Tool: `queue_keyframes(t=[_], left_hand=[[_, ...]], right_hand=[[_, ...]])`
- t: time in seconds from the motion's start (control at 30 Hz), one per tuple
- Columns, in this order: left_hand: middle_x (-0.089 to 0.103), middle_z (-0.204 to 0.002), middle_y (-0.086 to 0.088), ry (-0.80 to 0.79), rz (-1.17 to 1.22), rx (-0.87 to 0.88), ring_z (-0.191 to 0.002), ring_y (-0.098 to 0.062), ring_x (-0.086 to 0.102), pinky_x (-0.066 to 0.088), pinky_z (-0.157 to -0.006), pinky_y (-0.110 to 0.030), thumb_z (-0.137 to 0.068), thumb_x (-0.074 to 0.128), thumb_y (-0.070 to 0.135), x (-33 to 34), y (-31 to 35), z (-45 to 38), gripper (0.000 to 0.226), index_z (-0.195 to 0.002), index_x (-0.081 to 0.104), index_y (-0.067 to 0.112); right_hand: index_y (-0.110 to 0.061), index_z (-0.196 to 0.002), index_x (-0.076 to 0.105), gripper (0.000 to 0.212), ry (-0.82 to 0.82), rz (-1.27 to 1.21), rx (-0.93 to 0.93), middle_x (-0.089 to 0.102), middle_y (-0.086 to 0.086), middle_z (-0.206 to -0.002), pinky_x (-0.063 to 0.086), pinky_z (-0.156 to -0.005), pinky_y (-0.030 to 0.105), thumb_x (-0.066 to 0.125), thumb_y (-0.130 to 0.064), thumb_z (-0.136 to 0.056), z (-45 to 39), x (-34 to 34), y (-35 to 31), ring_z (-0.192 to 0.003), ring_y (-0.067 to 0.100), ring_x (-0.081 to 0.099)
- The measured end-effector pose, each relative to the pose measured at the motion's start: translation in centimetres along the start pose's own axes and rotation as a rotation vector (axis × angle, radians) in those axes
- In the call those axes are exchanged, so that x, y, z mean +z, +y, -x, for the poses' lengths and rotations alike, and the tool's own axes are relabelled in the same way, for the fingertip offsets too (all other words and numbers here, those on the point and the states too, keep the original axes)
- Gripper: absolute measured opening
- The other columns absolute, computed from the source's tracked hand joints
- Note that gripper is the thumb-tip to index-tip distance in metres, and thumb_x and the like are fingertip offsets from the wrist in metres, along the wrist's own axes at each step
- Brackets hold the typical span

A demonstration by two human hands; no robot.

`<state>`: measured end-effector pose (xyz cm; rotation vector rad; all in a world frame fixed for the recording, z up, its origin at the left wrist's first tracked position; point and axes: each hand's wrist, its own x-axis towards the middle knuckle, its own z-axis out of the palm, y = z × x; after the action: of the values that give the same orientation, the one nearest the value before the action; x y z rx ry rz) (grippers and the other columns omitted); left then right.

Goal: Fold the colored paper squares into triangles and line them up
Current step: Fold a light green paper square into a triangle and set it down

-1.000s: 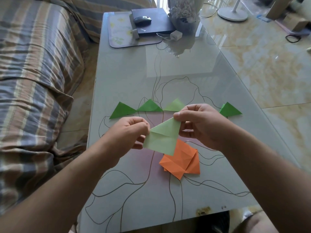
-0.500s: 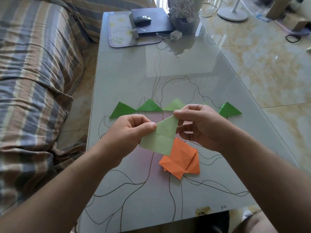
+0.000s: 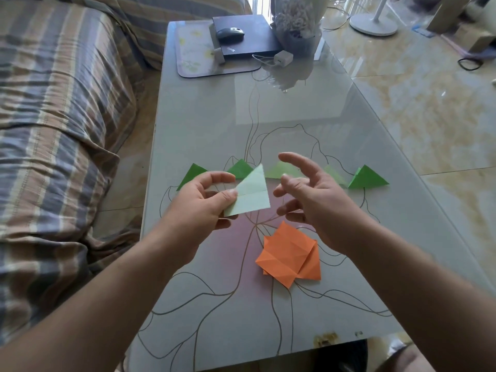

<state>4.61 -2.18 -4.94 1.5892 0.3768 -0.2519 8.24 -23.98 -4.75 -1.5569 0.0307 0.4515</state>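
My left hand point(image 3: 206, 205) pinches a pale green folded paper point(image 3: 251, 194) by its left edge, held above the glass table point(image 3: 268, 116). My right hand point(image 3: 314, 197) hovers just right of the paper with fingers spread, touching nothing. A row of folded triangles lies behind the hands: dark green point(image 3: 192, 174), dark green point(image 3: 240, 167), pale green point(image 3: 281, 171), a pale one point(image 3: 335, 175) mostly hidden by my right hand, and dark green point(image 3: 367, 178) at the right end. A small pile of creased orange papers point(image 3: 290, 255) lies below my right hand.
At the table's far end are a mat point(image 3: 193, 55), a dark box point(image 3: 247, 36) with a mouse point(image 3: 230, 33), a white charger point(image 3: 282, 59) and a vase point(image 3: 298, 25). A striped sofa point(image 3: 53, 130) runs along the left. A fan base point(image 3: 373, 25) stands on the tiled floor.
My right hand has let go of the pale green paper and opened, moving slightly right. My left hand keeps the paper and has tilted it upward.
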Motion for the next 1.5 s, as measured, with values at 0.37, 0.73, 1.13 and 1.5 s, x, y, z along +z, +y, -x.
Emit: queue_keyframes(t=[0.37, 0.73, 1.13, 1.5], left_hand=[[0.077, -0.099, -0.003, -0.017, -0.139, 0.158, -0.084, -0.034, 0.072, 0.058, -0.088, -0.052, -0.1, 0.047, -0.001, 0.5, 0.0, 0.7, 0.037, -0.095, 0.078, 0.019], [0.078, -0.102, 0.008, -0.095, -0.355, 0.52, -0.095, -0.016, 0.077, 0.062, -0.088, -0.038, -0.089, 0.07, -0.006, 0.1, 0.0, 1.6, 0.039, -0.11, 0.072, 0.027], [0.077, -0.089, -0.004, 0.044, 0.041, 0.423, -0.085, -0.026, 0.075, 0.061, -0.081, -0.034, -0.084, 0.08, 0.025, 2.1, -0.6, 1.8, 0.015, -0.095, 0.074, 0.017], [0.078, -0.1, -0.005, 0.063, 0.042, 0.53, -0.094, -0.025, 0.076, 0.061, -0.085, -0.032, -0.087, 0.078, 0.001, 1.8, -0.5, 1.7, 0.022, -0.102, 0.069, 0.015]], right_hand=[[-0.025, -0.094, 0.08, 0.016, -0.035, 0.257, -0.228, 0.061, -0.011, -0.072, 0.044, -0.061, 0.033, 0.086, -0.015, -0.084, 0.2, 0.7, 1.3, -0.062, 0.018, 0.052], [-0.011, -0.104, 0.073, 0.029, -0.131, -0.089, -0.072, 0.072, 0.026, -0.101, 0.054, -0.081, 0.04, 0.079, -0.023, -0.079, 0.6, 0.7, 0.2, -0.076, 0.024, 0.067], [-0.01, -0.082, 0.069, 0.013, -0.078, -0.286, -0.123, 0.07, 0.01, -0.083, 0.06, -0.082, 0.038, 0.08, -0.009, -0.074, 0.6, 1.4, 0.5, -0.074, 0.02, 0.067], [-0.019, -0.083, 0.077, 0.017, 0.122, 0.169, -0.466, 0.075, 0.008, -0.091, 0.062, -0.079, 0.049, 0.087, -0.006, -0.079, 0.8, 1.1, 0.4, -0.082, 0.03, 0.071]])
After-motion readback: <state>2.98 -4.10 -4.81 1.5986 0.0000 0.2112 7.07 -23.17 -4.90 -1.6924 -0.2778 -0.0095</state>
